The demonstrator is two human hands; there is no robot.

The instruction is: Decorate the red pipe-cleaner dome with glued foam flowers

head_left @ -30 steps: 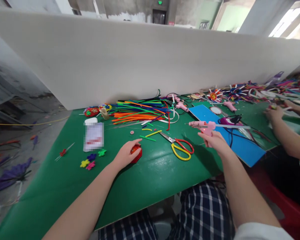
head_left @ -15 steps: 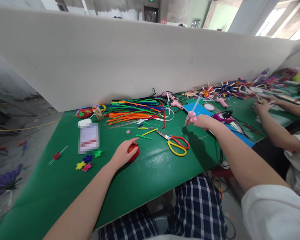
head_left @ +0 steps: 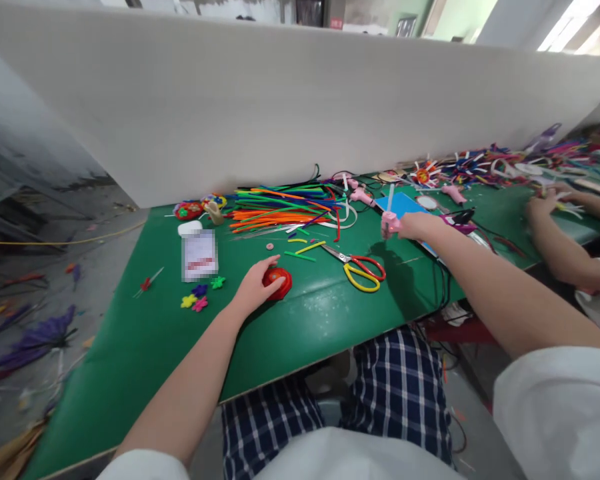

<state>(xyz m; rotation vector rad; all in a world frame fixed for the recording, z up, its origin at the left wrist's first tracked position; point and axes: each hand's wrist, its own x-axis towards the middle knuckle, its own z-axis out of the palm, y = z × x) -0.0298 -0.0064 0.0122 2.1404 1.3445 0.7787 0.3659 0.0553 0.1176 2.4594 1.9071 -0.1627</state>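
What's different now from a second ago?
The right hand has reached forward and tipped the pink glue gun so its stick points up instead of sideways. It hasn't let go. More of the red piece shows under the left hand. The scissors and little flowers stayed put.

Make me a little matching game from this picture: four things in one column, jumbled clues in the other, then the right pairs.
1. Scissors
2. Four small flower shapes
3. Raised pink glue gun
4. Red round piece

A. Held in the right hand
B. Partly covered by the left hand
C. Lying between the two hands
D. Left of the left hand

Pairs: 1-C, 2-D, 3-A, 4-B
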